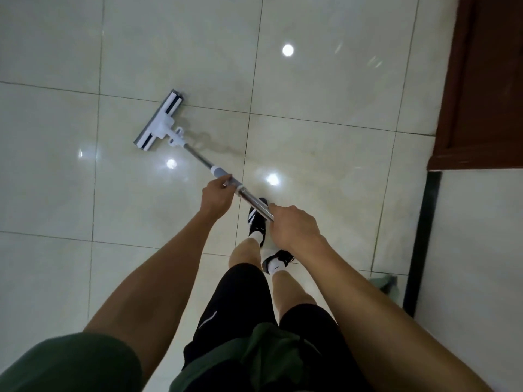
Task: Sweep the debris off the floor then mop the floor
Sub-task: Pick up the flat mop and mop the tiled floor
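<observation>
A flat mop with a white and grey head (159,122) lies on the glossy pale tiled floor (311,80), ahead and to my left. Its metal handle (198,157) slants back toward me. My left hand (216,195) grips the handle at the grey sleeve. Lower down the steel shaft, my right hand (294,227) is curled round it. A faint wet streak (223,148) trails on the tiles just right of the mop head. No debris shows on the floor.
A dark red-brown wooden door and frame (481,94) stand at the right. Below it runs a white wall with a black skirting strip (421,244). A green object (386,282) lies by the skirting. My feet in black shoes (257,219) stand under the handle.
</observation>
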`<state>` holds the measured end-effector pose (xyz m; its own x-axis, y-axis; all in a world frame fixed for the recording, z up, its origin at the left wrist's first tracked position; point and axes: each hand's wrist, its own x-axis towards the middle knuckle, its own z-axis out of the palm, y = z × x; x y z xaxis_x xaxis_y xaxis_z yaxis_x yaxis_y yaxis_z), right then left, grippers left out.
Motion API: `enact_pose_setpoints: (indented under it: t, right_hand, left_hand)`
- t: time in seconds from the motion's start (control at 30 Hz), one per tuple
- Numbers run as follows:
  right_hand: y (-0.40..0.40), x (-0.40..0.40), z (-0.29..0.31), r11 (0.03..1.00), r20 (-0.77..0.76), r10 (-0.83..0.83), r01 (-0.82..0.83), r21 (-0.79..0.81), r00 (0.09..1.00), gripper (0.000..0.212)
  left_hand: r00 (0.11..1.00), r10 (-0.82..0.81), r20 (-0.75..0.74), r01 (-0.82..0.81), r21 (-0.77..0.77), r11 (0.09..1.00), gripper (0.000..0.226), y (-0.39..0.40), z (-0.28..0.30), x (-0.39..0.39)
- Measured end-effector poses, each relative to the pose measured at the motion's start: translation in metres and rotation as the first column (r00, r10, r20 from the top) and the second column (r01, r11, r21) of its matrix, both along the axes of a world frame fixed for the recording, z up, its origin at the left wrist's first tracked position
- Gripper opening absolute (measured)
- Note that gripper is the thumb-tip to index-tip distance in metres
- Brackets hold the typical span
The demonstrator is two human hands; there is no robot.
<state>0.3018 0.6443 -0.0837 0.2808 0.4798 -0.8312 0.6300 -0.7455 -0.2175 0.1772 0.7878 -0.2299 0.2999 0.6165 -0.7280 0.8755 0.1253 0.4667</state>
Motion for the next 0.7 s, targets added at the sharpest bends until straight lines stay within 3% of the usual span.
enact_pose_setpoints:
  t: [0.07,0.17,0.33,0.5,0.7]
  right_hand:
    - [0.003,0.004,0.004,1.000,0.028,-0.023,0.023,-0.003,0.999,0.044]
    - [0.006,0.013,0.011,0.999,0.064,-0.040,0.040,0.003,0.997,0.045]
    - [0.004,0.031,0.017,0.997,0.063,-0.073,0.071,0.031,0.995,0.038]
    - [-0.032,0.055,0.014,0.996,0.126,-0.082,0.078,0.037,0.989,0.021]
    - [-0.121,0.071,0.021,0.987,0.176,-0.153,0.141,0.081,0.972,0.011]
  left_hand:
    - [0.976,-0.217,-0.025,0.218,0.070,0.973,0.050,0.012,0.000,-0.005]
    - [0.886,-0.455,-0.088,0.463,0.234,0.855,0.056,0.026,-0.004,0.000]
    - [0.684,-0.719,-0.121,0.722,0.248,0.645,0.041,0.020,0.000,0.046]
    - [0.609,-0.783,-0.127,0.776,0.299,0.555,0.017,-0.012,0.002,0.072]
    - [0.546,-0.831,-0.112,0.808,0.332,0.486,0.014,-0.096,0.012,0.097]
